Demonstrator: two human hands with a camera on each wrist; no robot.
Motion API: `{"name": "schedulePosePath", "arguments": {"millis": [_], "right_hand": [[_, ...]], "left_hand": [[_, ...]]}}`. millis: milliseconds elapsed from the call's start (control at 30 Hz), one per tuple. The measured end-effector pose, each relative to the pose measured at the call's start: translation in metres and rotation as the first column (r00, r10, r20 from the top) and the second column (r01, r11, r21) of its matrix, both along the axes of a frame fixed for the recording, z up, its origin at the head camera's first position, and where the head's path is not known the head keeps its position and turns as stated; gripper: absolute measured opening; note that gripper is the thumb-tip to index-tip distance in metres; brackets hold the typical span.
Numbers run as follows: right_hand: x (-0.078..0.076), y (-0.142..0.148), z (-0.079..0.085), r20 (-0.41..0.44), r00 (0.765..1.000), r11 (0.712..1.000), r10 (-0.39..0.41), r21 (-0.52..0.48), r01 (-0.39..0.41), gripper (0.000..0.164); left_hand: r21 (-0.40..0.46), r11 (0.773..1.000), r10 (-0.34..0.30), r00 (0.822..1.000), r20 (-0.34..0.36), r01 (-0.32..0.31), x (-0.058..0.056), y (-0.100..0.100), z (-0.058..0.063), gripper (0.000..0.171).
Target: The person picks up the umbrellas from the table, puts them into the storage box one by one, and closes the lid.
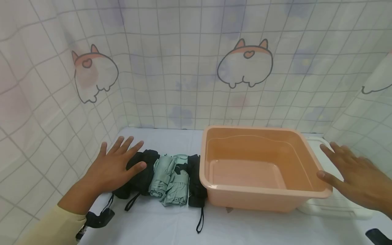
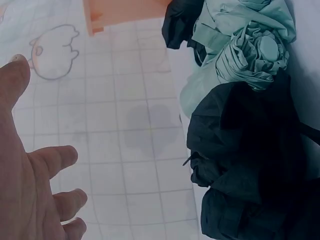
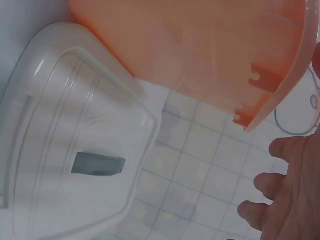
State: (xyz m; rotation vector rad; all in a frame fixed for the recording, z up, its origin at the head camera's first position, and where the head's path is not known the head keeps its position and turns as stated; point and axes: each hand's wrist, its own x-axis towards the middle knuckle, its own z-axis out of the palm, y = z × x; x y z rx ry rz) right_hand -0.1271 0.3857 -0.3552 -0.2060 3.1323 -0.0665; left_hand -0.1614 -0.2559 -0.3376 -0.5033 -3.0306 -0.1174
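My left hand (image 1: 114, 166) hovers with fingers spread over the left end of a row of folded umbrellas, holding nothing. In that row lie black umbrellas (image 1: 142, 173), partly hidden by the hand, then mint-green umbrellas (image 1: 174, 178) and a black umbrella (image 1: 196, 180) with a wrist strap. Beside them stands a peach plastic tub (image 1: 248, 198) with nothing inside. At the tub's right side my right hand (image 1: 356, 173) is held with straight fingers, its thumb close to the rim; whether it touches cannot be made out. The left wrist view shows bunched black fabric (image 2: 245, 135) below the left palm.
A white plastic lid (image 3: 95, 125) with a grey-green patch lies right of the tub, partly under its overhang. The white table (image 1: 147, 228) is backed by a gridded curtain (image 1: 171, 68) with cartoon prints. Black straps (image 1: 100, 217) show around the left wrist.
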Motion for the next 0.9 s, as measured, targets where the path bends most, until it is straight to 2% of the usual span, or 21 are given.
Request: {"name": "schedulePosePath", "arguments": {"millis": [333, 533, 900], "right_hand": [[-0.0006, 0.0018, 0.0028, 0.044, 0.998, 0.999, 0.045, 0.009, -0.045, 0.090], [0.0024, 0.0036, -0.0002, 0.039, 0.995, 0.995, 0.088, -0.044, -0.086, 0.082], [0.0055, 0.0028, -0.0062, 0.032, 0.996, 0.992, 0.084, -0.097, -0.081, 0.080]], "left_hand": [[0.044, 0.999, 0.015, 1.000, 0.025, -0.016, 0.0042, -0.0022, -0.0022, 0.077], [0.057, 0.998, 0.028, 0.999, 0.040, -0.031, 0.0055, -0.0030, -0.0037, 0.078], [0.063, 0.996, 0.060, 0.997, 0.042, -0.063, 0.0052, -0.0056, -0.0084, 0.078]]}}
